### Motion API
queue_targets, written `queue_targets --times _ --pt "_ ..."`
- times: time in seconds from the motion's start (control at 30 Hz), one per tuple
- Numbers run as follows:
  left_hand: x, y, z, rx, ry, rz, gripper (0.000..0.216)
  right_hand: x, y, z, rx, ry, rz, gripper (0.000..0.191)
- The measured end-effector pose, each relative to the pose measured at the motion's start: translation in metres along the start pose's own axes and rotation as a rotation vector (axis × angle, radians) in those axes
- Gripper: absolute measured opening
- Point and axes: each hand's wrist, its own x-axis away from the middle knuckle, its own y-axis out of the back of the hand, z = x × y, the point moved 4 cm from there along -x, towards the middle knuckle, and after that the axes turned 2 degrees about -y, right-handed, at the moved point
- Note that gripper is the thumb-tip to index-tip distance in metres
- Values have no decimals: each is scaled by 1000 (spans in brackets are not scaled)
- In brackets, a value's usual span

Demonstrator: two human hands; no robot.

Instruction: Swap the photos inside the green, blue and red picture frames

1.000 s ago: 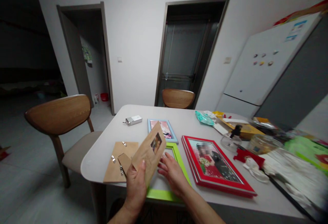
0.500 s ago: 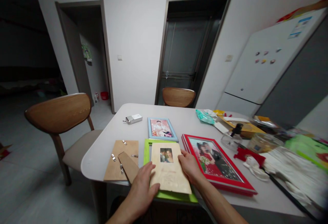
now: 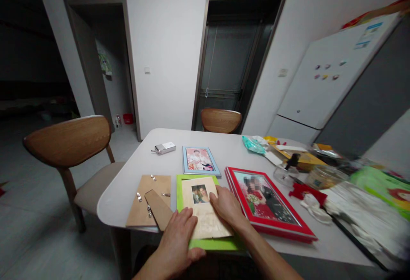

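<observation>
A cream photo sheet [image 3: 208,224] with a small picture of two people lies over a lime-green picture frame [image 3: 180,194] at the table's front edge. My left hand [image 3: 179,237] is open at the lower left of the frame, fingers stretched onto the sheet's left edge and thumb apart near the bottom bar. Across the sheet's upper right edge lie the fingers of my right hand [image 3: 226,205], fairly flat; its thumb is hidden. Left of the green frame rests a brown backing board [image 3: 145,190] with metal clips and a stand leg [image 3: 156,207].
A red picture frame [image 3: 282,222] lies right of my hands, a light blue one [image 3: 201,172] behind. Further back is a small silver-and-white box [image 3: 165,148]. Tissues, a glass jar [image 3: 326,177] and a green bag [image 3: 378,186] crowd the right side. Wooden chairs stand left and behind.
The photo sheet has shifted left and lower onto the green frame. My right hand moved left with it, its fingers now over the sheet. The view has turned slightly.
</observation>
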Motion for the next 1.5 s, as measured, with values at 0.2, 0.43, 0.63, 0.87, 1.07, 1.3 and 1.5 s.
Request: queue_targets --times 0.2,0.43,0.63,0.87,1.07,1.3,1.5 --pt "1 0 -2 -68 -58 56 56 7 -4 3 180 31 -85 29" --pt "2 2 -5 -71 -98 56 48 12 -3 1 140 74 -82 34" --pt "27 18 40 -96 -2 -147 62 30 -1 30 -128 257 -29 30" --pt "52 38 124 -224 233 -334 57 59 -18 117 -94 536 100 34" --pt "58 34 141 -198 131 -482 54 57 -43 141 -78 500 121 44" --pt "56 48 117 -202 7 -631 48 63 -4 134 -368 518 91 37" --pt "25 31 46 -113 -89 -547 47 69 39 68 -401 518 3 33"
